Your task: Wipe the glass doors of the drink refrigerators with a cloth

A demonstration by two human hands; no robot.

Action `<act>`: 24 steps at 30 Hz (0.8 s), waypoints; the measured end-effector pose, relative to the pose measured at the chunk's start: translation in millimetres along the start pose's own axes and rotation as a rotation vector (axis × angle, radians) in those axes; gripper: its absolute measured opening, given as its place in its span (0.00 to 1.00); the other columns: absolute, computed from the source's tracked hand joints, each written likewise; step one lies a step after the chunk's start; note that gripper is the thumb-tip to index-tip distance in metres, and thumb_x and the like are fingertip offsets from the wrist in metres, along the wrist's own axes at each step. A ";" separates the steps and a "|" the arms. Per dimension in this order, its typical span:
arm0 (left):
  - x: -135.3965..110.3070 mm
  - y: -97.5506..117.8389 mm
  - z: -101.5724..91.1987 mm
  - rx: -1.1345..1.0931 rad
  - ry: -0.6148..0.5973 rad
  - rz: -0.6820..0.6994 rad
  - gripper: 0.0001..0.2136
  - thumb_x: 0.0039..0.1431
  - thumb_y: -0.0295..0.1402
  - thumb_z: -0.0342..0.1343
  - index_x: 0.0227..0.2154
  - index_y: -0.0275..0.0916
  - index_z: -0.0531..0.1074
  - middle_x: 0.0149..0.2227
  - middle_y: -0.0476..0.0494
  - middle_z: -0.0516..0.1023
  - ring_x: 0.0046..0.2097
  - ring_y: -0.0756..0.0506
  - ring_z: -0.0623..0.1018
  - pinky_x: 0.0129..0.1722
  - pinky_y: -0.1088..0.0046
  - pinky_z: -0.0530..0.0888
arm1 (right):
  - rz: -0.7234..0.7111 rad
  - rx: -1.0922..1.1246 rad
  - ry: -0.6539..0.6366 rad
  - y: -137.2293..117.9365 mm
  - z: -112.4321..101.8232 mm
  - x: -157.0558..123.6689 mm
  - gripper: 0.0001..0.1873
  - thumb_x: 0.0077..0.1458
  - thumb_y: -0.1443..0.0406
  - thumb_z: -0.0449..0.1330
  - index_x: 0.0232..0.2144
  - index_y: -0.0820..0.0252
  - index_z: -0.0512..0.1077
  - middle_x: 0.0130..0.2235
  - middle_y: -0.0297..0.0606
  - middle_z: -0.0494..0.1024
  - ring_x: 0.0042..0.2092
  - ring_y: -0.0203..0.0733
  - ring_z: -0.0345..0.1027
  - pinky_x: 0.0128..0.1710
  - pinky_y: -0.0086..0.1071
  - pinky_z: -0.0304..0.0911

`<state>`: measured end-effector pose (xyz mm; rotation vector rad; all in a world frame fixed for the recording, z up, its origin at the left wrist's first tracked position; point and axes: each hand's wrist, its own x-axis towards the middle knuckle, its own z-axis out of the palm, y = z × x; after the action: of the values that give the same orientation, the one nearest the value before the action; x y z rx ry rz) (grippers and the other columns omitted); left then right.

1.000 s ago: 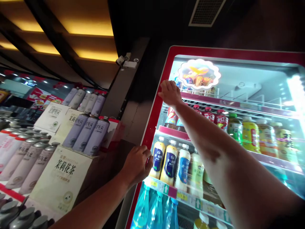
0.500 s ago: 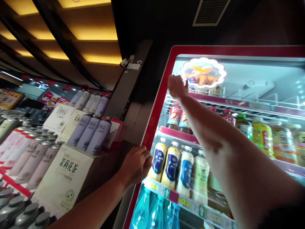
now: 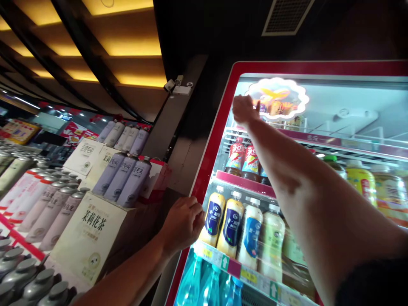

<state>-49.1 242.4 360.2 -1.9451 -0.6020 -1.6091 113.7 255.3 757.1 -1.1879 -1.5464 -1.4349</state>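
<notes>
My right hand [image 3: 245, 109] is raised to the upper left of the fridge's glass door, beside a white scalloped sticker [image 3: 277, 98]. Its fingers are curled closed; whatever may be inside them is hidden. Lower down, my left hand [image 3: 184, 222] curls its fingers at the red frame of the fridge door [image 3: 207, 170], near its left edge. Behind the glass, red-labelled bottles [image 3: 236, 156] stand on an upper shelf. Pale bottles with blue labels [image 3: 232, 223] are one shelf below, and turquoise bottles [image 3: 190, 280] stand at the bottom. My right forearm covers part of the shelves.
Left of the fridge, lilac bottles [image 3: 134, 182] stand on stacked cartons [image 3: 87, 233]. Many grey-capped bottles [image 3: 43, 282] fill the lower left. A grey pillar [image 3: 178, 123] rises behind, and a ceiling vent [image 3: 287, 16] is overhead.
My right hand has shifted slightly up and right beside the sticker, still closed. My left hand stays at the door frame. The whole view has moved a little.
</notes>
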 end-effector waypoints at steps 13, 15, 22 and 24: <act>-2.5 -5.2 6.9 0.026 -0.024 0.006 0.17 0.72 0.33 0.44 0.27 0.40 0.70 0.30 0.47 0.71 0.35 0.46 0.72 0.39 0.67 0.68 | 0.046 -0.042 0.011 73.6 -20.8 -46.2 0.33 0.69 0.56 0.38 0.74 0.47 0.47 0.76 0.34 0.48 0.76 0.54 0.37 0.72 0.65 0.40; -2.9 -4.8 6.5 0.023 -0.018 0.008 0.17 0.72 0.35 0.44 0.27 0.40 0.70 0.30 0.47 0.71 0.34 0.46 0.72 0.38 0.67 0.68 | 0.221 -0.050 0.047 91.0 -27.3 -47.9 0.35 0.69 0.56 0.38 0.74 0.55 0.47 0.76 0.40 0.47 0.76 0.59 0.36 0.71 0.67 0.40; -0.8 -2.4 2.7 0.030 -0.016 0.028 0.16 0.72 0.33 0.45 0.26 0.40 0.69 0.29 0.48 0.71 0.34 0.47 0.72 0.38 0.69 0.68 | -0.046 -0.094 -0.013 95.3 -24.9 -68.8 0.35 0.69 0.54 0.39 0.75 0.47 0.44 0.76 0.32 0.48 0.75 0.56 0.39 0.71 0.60 0.49; 0.2 -1.7 2.0 0.031 -0.012 0.026 0.16 0.71 0.33 0.45 0.26 0.40 0.68 0.29 0.48 0.71 0.34 0.48 0.73 0.37 0.70 0.68 | -0.070 -0.073 0.004 105.5 -29.4 -81.1 0.33 0.69 0.53 0.39 0.74 0.41 0.45 0.76 0.29 0.49 0.75 0.55 0.41 0.70 0.62 0.49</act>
<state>-48.7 245.0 360.3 -1.9332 -0.6006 -1.5650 237.0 209.6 721.4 -1.1825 -1.5584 -1.5508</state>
